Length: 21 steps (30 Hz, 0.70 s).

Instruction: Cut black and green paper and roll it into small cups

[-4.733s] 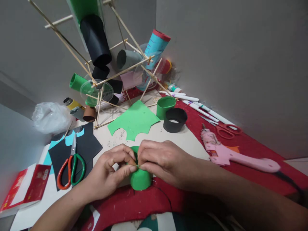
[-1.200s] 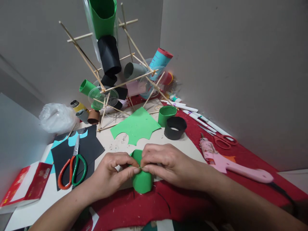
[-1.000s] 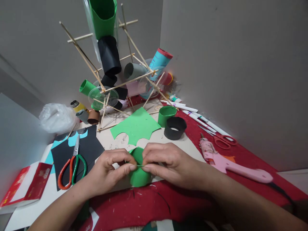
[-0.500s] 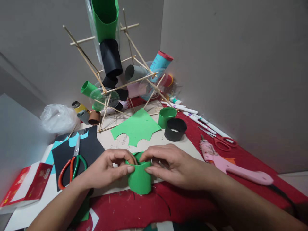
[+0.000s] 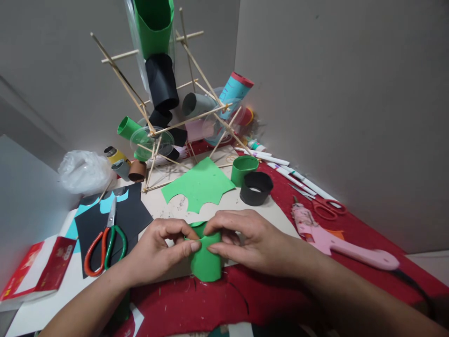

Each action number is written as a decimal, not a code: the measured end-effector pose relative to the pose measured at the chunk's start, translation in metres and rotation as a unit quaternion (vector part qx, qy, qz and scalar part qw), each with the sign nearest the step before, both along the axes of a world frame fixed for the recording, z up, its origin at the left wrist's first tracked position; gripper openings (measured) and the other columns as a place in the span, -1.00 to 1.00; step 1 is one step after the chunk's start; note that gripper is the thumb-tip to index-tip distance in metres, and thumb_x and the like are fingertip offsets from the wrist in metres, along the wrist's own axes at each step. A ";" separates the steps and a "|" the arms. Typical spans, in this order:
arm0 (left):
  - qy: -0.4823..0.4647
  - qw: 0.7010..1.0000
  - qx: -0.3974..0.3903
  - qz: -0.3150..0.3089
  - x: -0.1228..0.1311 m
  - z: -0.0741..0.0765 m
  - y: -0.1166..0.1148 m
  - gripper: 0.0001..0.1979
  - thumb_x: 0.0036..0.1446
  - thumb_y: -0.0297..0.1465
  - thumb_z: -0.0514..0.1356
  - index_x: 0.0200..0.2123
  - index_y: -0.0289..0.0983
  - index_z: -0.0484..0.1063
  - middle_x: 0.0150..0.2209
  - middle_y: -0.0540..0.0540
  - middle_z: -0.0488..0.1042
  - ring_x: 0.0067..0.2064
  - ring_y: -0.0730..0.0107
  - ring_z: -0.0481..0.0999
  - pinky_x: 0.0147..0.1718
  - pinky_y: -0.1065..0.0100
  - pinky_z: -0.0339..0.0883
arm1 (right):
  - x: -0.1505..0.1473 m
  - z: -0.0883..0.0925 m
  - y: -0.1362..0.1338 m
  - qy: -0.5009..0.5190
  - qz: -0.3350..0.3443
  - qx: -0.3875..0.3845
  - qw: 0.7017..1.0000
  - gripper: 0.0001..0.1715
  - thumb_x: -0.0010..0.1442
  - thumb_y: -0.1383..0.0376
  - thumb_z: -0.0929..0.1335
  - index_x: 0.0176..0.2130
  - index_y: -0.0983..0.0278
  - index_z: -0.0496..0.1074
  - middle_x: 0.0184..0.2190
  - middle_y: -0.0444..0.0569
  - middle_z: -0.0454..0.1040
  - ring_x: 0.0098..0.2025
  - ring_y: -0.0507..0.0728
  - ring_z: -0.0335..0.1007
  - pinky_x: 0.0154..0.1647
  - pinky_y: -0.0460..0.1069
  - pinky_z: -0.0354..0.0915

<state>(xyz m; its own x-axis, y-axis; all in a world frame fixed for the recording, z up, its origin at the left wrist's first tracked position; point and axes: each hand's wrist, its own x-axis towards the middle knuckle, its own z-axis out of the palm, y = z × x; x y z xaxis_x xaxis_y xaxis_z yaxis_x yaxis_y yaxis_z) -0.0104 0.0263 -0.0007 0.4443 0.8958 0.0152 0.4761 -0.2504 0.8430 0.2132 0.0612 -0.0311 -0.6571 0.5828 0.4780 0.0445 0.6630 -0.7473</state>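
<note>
A short green foam tube (image 5: 206, 263) stands upright near the front edge of the pale board, between both hands. My left hand (image 5: 164, 245) pinches its rim on the left, thumb outside and fingers inside. On the right side of the same rim, my right hand (image 5: 247, 241) grips with its thumb outside and fingertips dipping into the opening. Just beyond lies a green foam sheet (image 5: 201, 182) with scalloped cutouts. A green ring (image 5: 242, 174) and a black ring (image 5: 256, 191) sit behind my right hand.
A wooden stick frame (image 5: 189, 119) carrying coloured tubes rises at the back. Scissors with red and green handles (image 5: 111, 241) lie left on black sheets. A pink glue gun (image 5: 336, 241), red scissors (image 5: 328, 209) and white pens (image 5: 298, 180) are at right.
My left hand has shifted slightly right along the rim, its thumb now nearer the right one. The tube's rim is pressed a little and its body sits slightly further right.
</note>
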 end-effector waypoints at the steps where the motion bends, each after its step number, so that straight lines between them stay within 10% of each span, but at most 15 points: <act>1: -0.004 1.000 -0.001 0.000 0.000 0.000 0.000 -0.80 0.20 -0.33 0.24 -0.41 -0.33 0.51 -0.52 0.01 0.43 -0.45 0.51 0.32 -0.43 0.47 0.20 | 0.000 0.000 0.000 0.003 0.002 0.006 1.000 -0.87 0.16 0.48 0.41 -0.22 0.36 0.45 -0.45 -0.18 0.32 -0.52 -0.07 0.21 -0.47 -0.16 0.18; 21: 0.040 0.996 0.078 -0.010 0.003 0.001 -0.004 -0.87 0.18 -0.39 0.26 -0.35 -0.34 0.55 -0.46 -0.05 0.54 -0.44 0.47 0.44 -0.43 0.47 0.28 | -0.002 -0.001 -0.001 -0.007 -0.003 0.051 0.999 -0.92 0.22 0.44 0.38 -0.30 0.38 0.53 -0.48 -0.08 0.42 -0.44 0.01 0.29 -0.42 -0.12 0.18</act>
